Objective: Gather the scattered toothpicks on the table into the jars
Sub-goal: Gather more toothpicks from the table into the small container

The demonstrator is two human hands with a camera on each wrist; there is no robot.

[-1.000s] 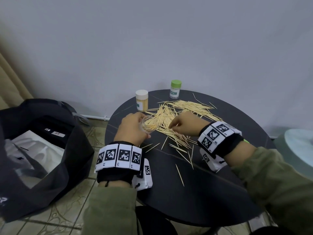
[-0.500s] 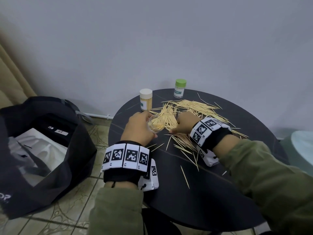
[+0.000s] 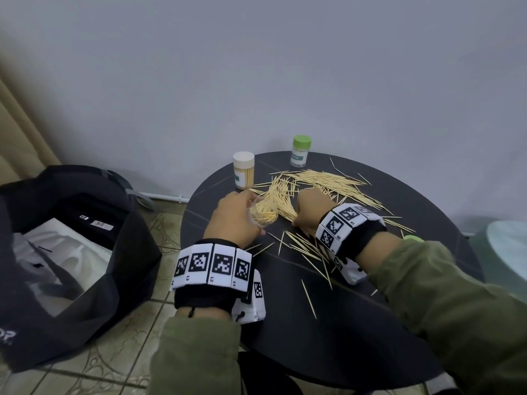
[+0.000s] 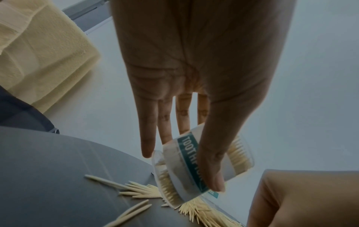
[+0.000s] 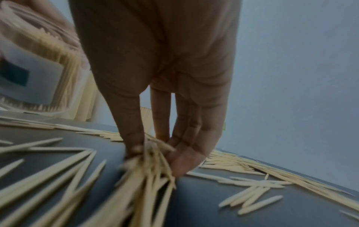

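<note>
Loose toothpicks [image 3: 328, 181] lie scattered over the round black table [image 3: 356, 323]. My left hand [image 3: 236, 218] grips a clear open jar [image 3: 263, 213], part full of toothpicks and tilted toward the pile; the left wrist view shows thumb and fingers round the labelled jar [image 4: 194, 165]. Just right of the jar, my right hand [image 3: 310, 208] pinches a bunch of toothpicks [image 5: 153, 156] between thumb and fingers against the tabletop. Behind stand a full jar without a lid [image 3: 243, 173] and a jar with a green lid [image 3: 300, 151].
A green lid [image 3: 413, 238] peeks out behind my right sleeve. An open black bag [image 3: 71, 252] sits on the tiled floor at the left. A pale round object [image 3: 510, 252] stands at the right edge. The wall runs close behind the table.
My right hand has slid left and back, from the near loose toothpicks up to the pile beside the jar, and closed on a bunch. The left hand keeps the jar tilted.
</note>
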